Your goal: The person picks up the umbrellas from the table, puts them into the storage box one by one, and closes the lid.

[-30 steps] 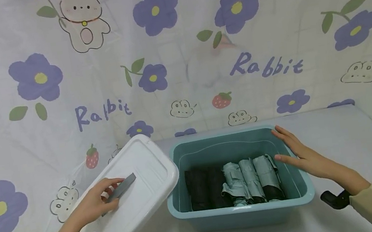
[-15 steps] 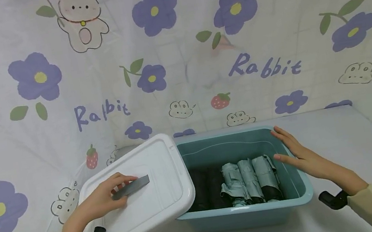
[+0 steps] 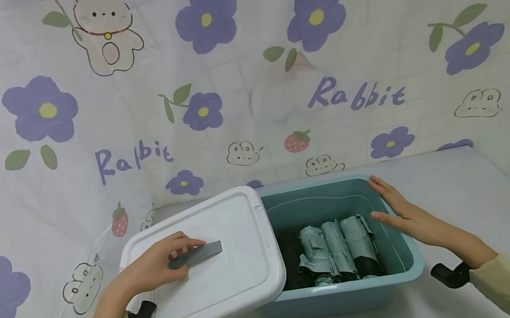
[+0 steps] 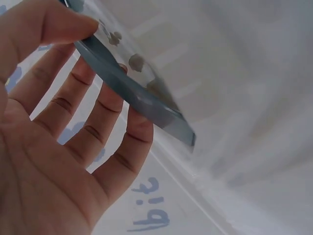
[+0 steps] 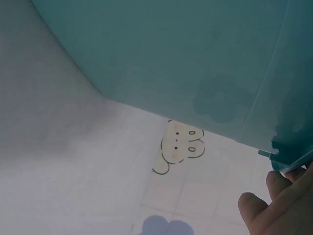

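Note:
A white lid (image 3: 236, 221) slants over the left part of a teal storage box (image 3: 324, 304). My left hand (image 3: 159, 262) grips the lid's grey handle (image 3: 206, 251); in the left wrist view, thumb and fingers pinch that handle (image 4: 129, 93) from both sides. On the box's right rim rests my right hand (image 3: 412, 219), its fingers extended. The right wrist view has the box's outer wall (image 5: 171, 63) with my fingers at the rim. Inside the box lie several rolled teal fabric bundles (image 3: 338, 248) beside dark ones (image 3: 291, 262), partly hidden by the lid.
The box stands on a pale table (image 3: 454, 185). Behind it hangs a white curtain (image 3: 245, 89) printed with purple flowers, rabbits and strawberries. A black wrist mount (image 3: 142, 316) sits on the left wrist, another mount (image 3: 450, 275) on the right.
My left hand has carried the lid rightward and turned it flatter, so it now covers the box's left side and most of the dark bundles. My right hand stays at the rim.

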`<move>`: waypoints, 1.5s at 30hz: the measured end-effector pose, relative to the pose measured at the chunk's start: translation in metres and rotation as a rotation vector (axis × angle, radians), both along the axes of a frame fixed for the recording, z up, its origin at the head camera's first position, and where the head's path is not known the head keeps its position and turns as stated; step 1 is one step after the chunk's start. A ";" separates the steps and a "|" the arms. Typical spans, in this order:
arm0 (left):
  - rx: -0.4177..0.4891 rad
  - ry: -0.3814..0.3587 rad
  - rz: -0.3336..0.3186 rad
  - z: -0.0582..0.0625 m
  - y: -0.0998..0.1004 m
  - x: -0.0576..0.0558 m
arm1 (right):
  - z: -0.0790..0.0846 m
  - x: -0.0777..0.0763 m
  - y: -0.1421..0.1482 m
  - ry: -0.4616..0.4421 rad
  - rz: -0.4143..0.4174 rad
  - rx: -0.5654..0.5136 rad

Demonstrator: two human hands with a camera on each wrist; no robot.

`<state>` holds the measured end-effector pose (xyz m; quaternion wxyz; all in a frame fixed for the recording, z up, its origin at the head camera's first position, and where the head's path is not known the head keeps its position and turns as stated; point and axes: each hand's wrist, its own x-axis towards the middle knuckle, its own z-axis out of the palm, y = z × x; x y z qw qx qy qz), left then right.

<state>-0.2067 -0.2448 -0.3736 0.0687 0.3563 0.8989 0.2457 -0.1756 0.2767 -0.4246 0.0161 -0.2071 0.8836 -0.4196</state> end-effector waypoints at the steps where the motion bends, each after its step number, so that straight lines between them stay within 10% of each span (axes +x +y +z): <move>1: -0.006 -0.008 -0.001 0.001 0.003 -0.001 | 0.000 0.000 0.000 -0.001 -0.001 0.001; 23: -0.047 -0.015 -0.127 0.004 0.057 -0.016 | -0.004 0.000 -0.002 -0.036 0.005 -0.007; 45: -0.190 0.024 -0.256 0.016 0.125 -0.035 | 0.000 -0.002 0.002 0.133 -0.029 0.045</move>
